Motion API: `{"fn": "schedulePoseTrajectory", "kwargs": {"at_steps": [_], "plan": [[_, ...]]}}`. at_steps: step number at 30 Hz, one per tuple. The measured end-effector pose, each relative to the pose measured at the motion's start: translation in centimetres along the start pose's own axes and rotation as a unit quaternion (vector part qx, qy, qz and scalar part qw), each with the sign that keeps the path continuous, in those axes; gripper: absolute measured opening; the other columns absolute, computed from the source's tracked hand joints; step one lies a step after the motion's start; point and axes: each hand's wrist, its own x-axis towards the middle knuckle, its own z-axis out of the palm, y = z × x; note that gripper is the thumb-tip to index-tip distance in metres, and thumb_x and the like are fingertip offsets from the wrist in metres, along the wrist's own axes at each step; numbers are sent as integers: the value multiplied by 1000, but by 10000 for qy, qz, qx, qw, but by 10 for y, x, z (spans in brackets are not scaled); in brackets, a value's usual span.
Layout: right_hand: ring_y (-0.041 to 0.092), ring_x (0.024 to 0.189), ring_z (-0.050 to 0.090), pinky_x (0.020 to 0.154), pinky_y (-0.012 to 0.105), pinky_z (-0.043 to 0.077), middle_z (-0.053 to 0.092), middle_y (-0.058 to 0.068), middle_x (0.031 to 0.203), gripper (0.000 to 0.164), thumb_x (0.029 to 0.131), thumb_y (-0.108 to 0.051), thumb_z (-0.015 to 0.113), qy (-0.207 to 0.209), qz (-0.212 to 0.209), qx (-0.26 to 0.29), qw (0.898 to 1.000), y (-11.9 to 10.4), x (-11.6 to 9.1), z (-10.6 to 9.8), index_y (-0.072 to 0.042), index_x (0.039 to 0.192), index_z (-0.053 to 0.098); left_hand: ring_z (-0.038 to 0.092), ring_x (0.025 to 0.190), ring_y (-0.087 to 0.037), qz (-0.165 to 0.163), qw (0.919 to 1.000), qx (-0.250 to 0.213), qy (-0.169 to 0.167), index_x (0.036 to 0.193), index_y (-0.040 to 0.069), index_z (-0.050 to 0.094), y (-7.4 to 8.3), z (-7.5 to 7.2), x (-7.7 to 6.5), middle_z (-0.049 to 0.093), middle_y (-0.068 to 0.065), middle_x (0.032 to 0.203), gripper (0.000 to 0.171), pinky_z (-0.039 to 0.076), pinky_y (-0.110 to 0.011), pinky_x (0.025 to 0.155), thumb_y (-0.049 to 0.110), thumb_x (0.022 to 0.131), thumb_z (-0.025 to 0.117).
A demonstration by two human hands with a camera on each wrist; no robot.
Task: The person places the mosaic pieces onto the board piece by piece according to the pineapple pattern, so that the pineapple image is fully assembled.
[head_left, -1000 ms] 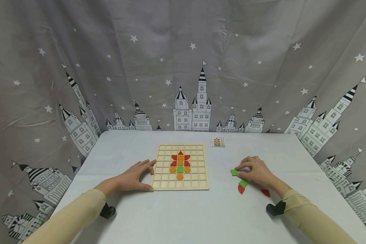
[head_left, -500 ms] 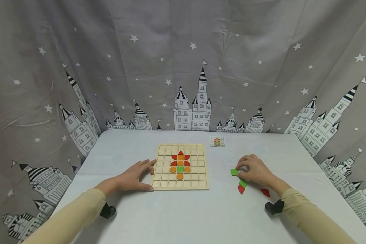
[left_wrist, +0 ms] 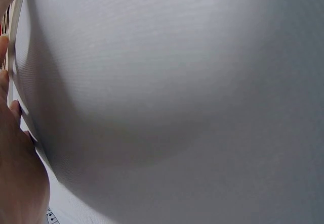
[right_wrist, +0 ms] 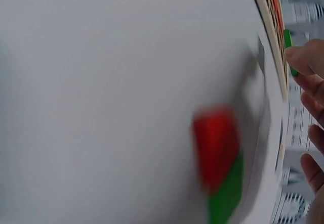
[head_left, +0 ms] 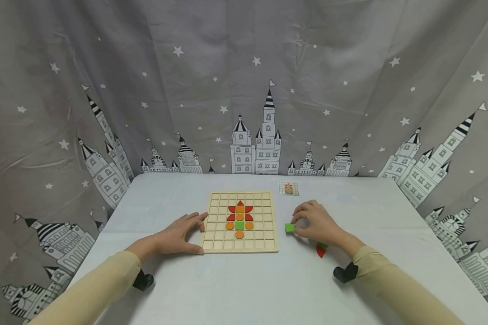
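A wooden grid board (head_left: pixel 219 241) lies flat on the table. On it stand a red triangle (head_left: pixel 240 203), an orange square (head_left: pixel 240 210), several red rounded pieces, several orange discs and a green square (head_left: pixel 239 225). My left hand (head_left: pixel 179 234) touches the board's left edge with fingertips and thumb. To the right of the board, my right hand (head_left: pixel 317 225) pinches a green square tile (head_left: pixel 289 228) between thumb and finger, apart from the board. Below that hand lie another green tile (head_left: pixel 322 245), partly hidden, and a red quarter-circle piece (head_left: pixel 320 253).
A small pattern card (head_left: pixel 288 188) lies behind the right hand, past the board's back right corner. The white-covered table (head_left: pixel 236 289) ends at a grey curtain (head_left: pixel 211 90) printed with castles and stars.
My right hand has lifted the green square tile from beside the loose pieces and moved it left, closer to the board. The left hand and the board stay where they were.
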Motion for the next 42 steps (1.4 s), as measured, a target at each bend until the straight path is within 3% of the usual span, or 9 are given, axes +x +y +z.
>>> {"fn": "schedulePoseTrajectory", "kwargs": {"at_steps": [8, 18, 42], "plan": [[23, 117, 50, 100, 48, 42, 65, -3, 112, 15, 79, -26, 86, 168, -534, 241, 9981, -35, 26, 25, -21, 91, 77, 18, 152, -45, -47, 10000, -58, -29, 108, 27, 53, 1, 0, 0, 29, -7, 167, 56, 11, -67, 121, 63, 76, 82], [18, 116, 50, 101, 43, 41, 65, -7, 111, 12, 80, -30, 83, 30, -499, 422, 9979, -57, 41, 53, -24, 88, 79, 17, 153, -44, -36, 10000, -38, -19, 108, 28, 53, 0, 0, 1, 29, -7, 167, 55, 11, -67, 121, 64, 76, 81], [14, 109, 48, 93, 37, 42, 64, -10, 106, 17, 82, -36, 87, 173, -477, 519, 9974, -70, 46, 65, -23, 92, 82, 17, 153, -44, -36, 10000, -81, 12, 108, 27, 54, 2, -1, 0, 28, -8, 167, 56, 9, -64, 122, 63, 76, 82]]}}
